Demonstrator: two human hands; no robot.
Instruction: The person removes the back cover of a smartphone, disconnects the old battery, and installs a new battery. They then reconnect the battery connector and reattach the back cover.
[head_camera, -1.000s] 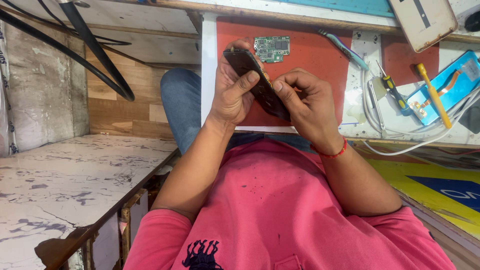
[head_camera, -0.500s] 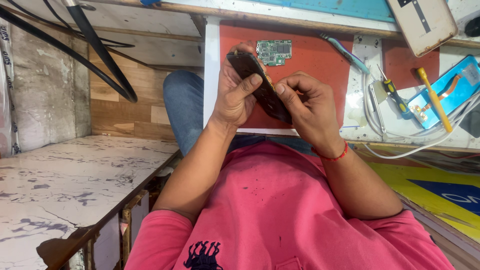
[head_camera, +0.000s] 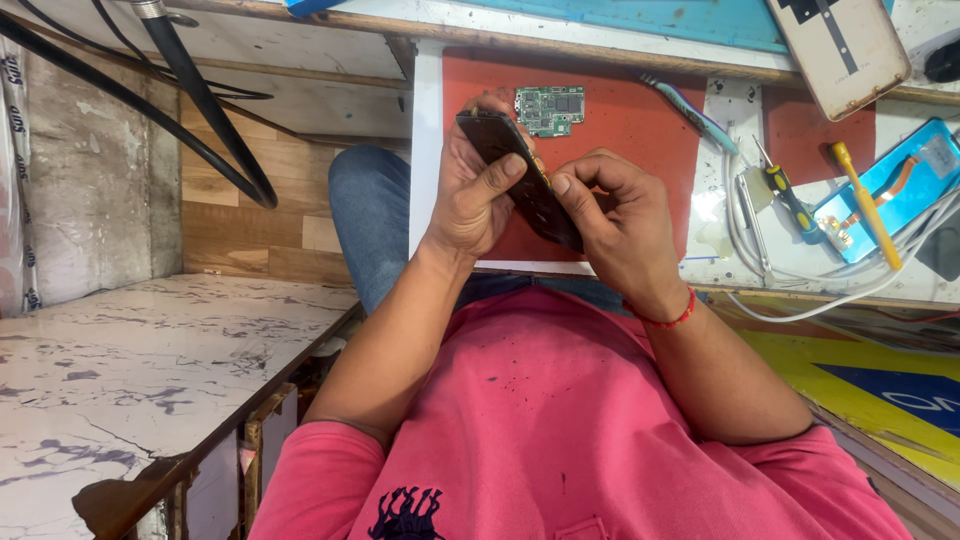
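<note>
I am looking down at one red work mat (head_camera: 640, 120) lying on the bench. I am holding one dark phone frame (head_camera: 520, 180) above its near edge, between both hands. My left hand (head_camera: 475, 190) is wrapping its upper end, thumb pressing on the face; my right hand (head_camera: 615, 220) is pinching the lower end, fingers curled tight. One green circuit board (head_camera: 549, 109) is lying on the mat, just beyond. Two yellow-handled screwdrivers (head_camera: 865, 205) are resting to the right.

light: bright, even daylight, no hard src visible
shadows: soft, under hands on red mat (head_camera: 640, 120)
glare: mild sheen on white bench edge (head_camera: 715, 215)
focus: sharp overall, no motion blur
edges: slight wide-angle stretch at corners
</note>
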